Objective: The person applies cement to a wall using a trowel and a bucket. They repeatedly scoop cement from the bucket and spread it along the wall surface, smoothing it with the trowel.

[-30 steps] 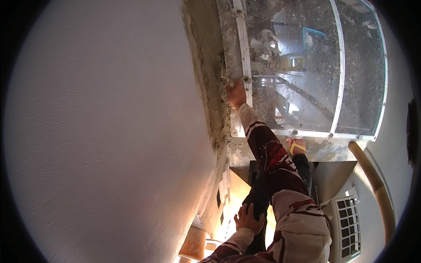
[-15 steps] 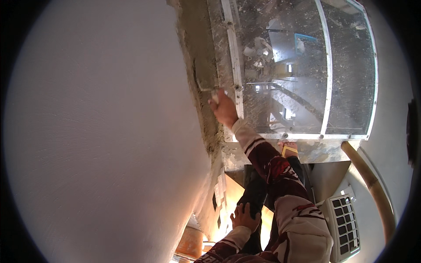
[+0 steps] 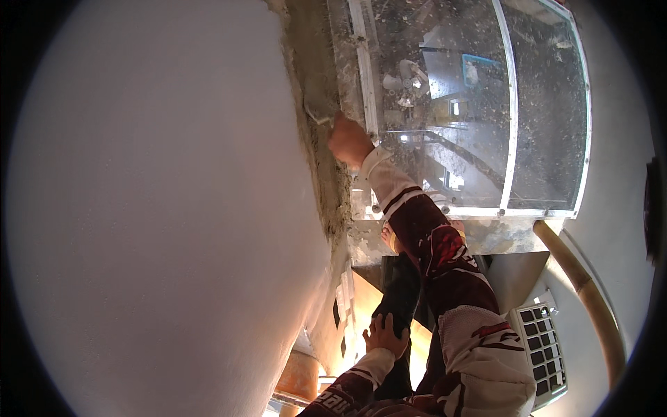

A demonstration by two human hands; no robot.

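Note:
My right hand [image 3: 349,141] is closed round the handle of a trowel [image 3: 321,119], reaching forward and to the left. The tool's thin metal part lies against a strip of wet grey-brown mortar [image 3: 313,62] along the edge of the white wall. Most of the handle is hidden in my fist. My left hand [image 3: 384,336] rests on my dark-trousered leg with its fingers spread, holding nothing.
Right of the mortar is a spattered clear panel [image 3: 445,104] in a white frame. A smooth white wall [image 3: 167,208] fills the left. An outdoor air-conditioner unit [image 3: 542,347] and a bamboo pole [image 3: 580,274] stand at the lower right. My sandalled feet are on a ledge [image 3: 497,238].
My right hand has moved farther forward and slightly left along the mortar, turning so its back shows more. My left hand stays on my leg, and the view has shifted slightly.

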